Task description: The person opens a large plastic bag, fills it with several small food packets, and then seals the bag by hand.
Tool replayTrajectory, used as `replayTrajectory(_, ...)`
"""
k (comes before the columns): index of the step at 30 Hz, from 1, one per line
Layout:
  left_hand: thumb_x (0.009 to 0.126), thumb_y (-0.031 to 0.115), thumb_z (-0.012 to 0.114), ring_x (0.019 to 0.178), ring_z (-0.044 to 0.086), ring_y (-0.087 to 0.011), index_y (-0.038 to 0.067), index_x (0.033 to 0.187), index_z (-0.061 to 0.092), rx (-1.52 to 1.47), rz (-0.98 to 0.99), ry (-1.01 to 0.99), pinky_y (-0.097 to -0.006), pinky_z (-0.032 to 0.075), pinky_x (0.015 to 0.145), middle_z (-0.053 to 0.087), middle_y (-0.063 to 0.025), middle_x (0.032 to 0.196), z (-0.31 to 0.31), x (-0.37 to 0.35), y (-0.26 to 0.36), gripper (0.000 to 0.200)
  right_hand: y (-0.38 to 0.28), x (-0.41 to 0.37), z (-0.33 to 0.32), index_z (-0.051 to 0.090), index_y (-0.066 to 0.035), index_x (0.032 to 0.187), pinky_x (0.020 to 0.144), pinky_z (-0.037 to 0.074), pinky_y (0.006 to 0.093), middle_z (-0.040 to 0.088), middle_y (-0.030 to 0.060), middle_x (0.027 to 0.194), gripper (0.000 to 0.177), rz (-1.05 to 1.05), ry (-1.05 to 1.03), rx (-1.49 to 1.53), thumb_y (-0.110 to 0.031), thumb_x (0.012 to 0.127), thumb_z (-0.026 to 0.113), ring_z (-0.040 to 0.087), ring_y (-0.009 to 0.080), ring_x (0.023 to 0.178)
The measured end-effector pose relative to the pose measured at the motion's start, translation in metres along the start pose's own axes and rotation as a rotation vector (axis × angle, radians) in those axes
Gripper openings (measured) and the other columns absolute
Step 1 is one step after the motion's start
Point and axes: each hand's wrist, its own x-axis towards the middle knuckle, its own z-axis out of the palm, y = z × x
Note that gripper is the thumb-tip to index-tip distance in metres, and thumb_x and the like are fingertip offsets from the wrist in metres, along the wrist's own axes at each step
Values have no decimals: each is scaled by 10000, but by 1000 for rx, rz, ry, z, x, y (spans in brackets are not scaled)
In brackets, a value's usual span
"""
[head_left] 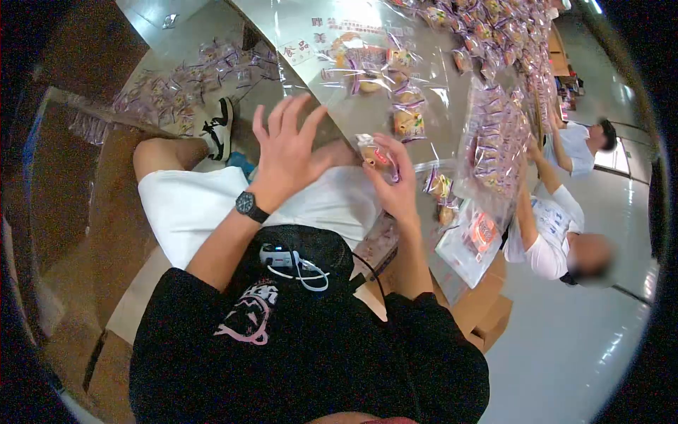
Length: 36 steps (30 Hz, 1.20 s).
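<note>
My right hand (394, 182) is closed around a small wrapped pastry packet (374, 152) and holds it up in front of my lap. Just left of that packet, my left hand (286, 152) is raised with its fingers spread and holds nothing; a black watch sits on its wrist. A clear printed plastic bag (339, 42) lies on the table beyond my hands, with several wrapped pastries (408, 121) on and beside it.
Many purple-wrapped packets (494, 141) cover the long table to the right. Two other people (558, 233) in white shirts work at that table. Cardboard boxes (487, 311) stand on the floor by my right knee. More packets (183, 85) lie scattered at far left.
</note>
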Motion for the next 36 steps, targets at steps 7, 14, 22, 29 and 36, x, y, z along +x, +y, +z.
replayTrajectory(7, 829, 74, 718, 1268, 538, -380, 82, 1221, 671, -193, 71, 41, -492, 459, 1062, 616, -147, 1309, 48, 1, -30, 395, 22, 0, -37, 531, -57, 1340, 972, 485, 480, 629, 205, 1277, 475, 77, -125, -372, -135, 895, 680, 597, 429, 1165)
replayTrajectory(14, 811, 92, 732, 1132, 637, -324, 82, 1082, 725, -155, 186, 95, -437, 515, 972, 706, -79, 1148, 59, 26, 5, 271, 19, 6, -57, 570, -51, 1322, 955, 499, 474, 648, 189, 1230, 477, 16, -25, -547, -157, 879, 709, 622, 416, 1116)
replayTrajectory(22, 800, 124, 777, 974, 653, -271, 84, 912, 755, -282, 66, 205, -371, 548, 827, 719, -50, 1033, 39, 28, 16, 121, -4, 35, -9, 540, -73, 1409, 954, 509, 455, 630, 209, 1257, 578, -24, -41, -316, -148, 865, 719, 621, 404, 1142)
replayTrajectory(29, 802, 84, 773, 921, 625, -288, 64, 923, 715, -352, 111, 223, -401, 515, 827, 680, -60, 957, 34, 26, 26, 136, 19, 102, 34, 488, -33, 1450, 968, 508, 416, 612, 222, 1282, 618, -215, 29, -324, -61, 871, 703, 622, 374, 1147)
replayTrajectory(36, 782, 40, 793, 901, 620, -304, 51, 949, 700, -495, 138, 208, -399, 521, 803, 665, -98, 957, 36, 18, 28, 192, 31, 165, 74, 483, 21, 1420, 752, 525, 277, 625, 109, 1223, 607, -35, 180, 156, -149, 908, 761, 602, 127, 918)
